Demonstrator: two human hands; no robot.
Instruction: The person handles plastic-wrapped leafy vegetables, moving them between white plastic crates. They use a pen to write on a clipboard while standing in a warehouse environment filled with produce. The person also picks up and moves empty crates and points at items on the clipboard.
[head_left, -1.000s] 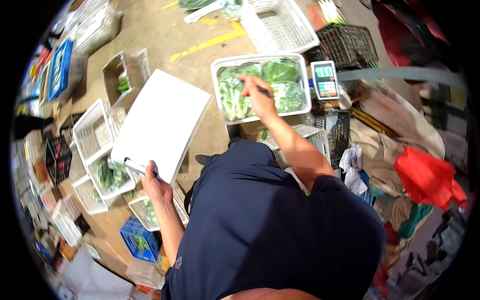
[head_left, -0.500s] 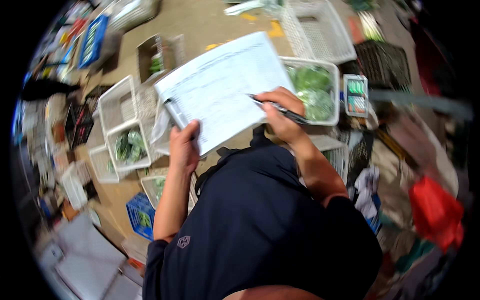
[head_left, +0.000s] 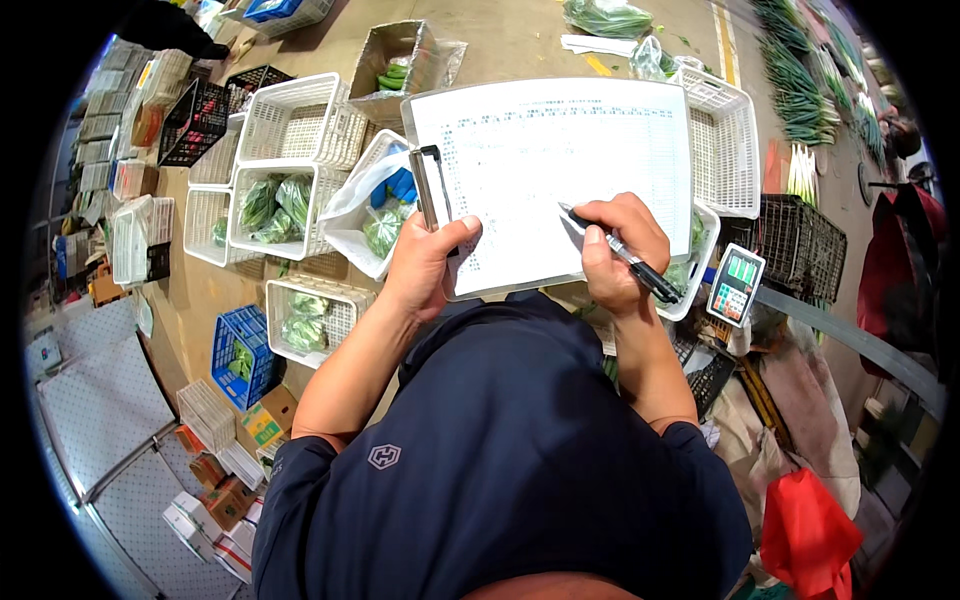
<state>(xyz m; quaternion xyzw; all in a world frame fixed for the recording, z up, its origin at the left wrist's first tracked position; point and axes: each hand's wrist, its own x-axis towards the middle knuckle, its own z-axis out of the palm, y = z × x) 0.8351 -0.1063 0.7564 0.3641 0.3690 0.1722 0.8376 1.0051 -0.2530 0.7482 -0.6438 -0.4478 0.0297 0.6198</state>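
A clipboard (head_left: 560, 180) with printed table sheets spans the space in front of my body, its metal clip along the left edge. My left hand (head_left: 425, 262) grips its lower left corner, thumb on top and the other fingers hidden beneath. In my right hand (head_left: 625, 250) is a black pen (head_left: 645, 273), pinched between thumb and fingers over the sheet's right half. The pen's tip is at or just above the paper; contact cannot be made out. Part of a white crate of greens (head_left: 690, 270) shows past the clipboard's right edge.
White crates (head_left: 290, 120) and bagged greens (head_left: 275, 207) stand at left, with a blue crate (head_left: 240, 357) nearer me. On the right are a digital scale (head_left: 736, 286), a black crate (head_left: 800, 235) and a red bag (head_left: 810, 535). Green onions (head_left: 790, 75) lie far right.
The view has shifted and sharpened. The clipboard now sits farther right in view and more level, with both hands moved right and the right hand lower. Both grips stay.
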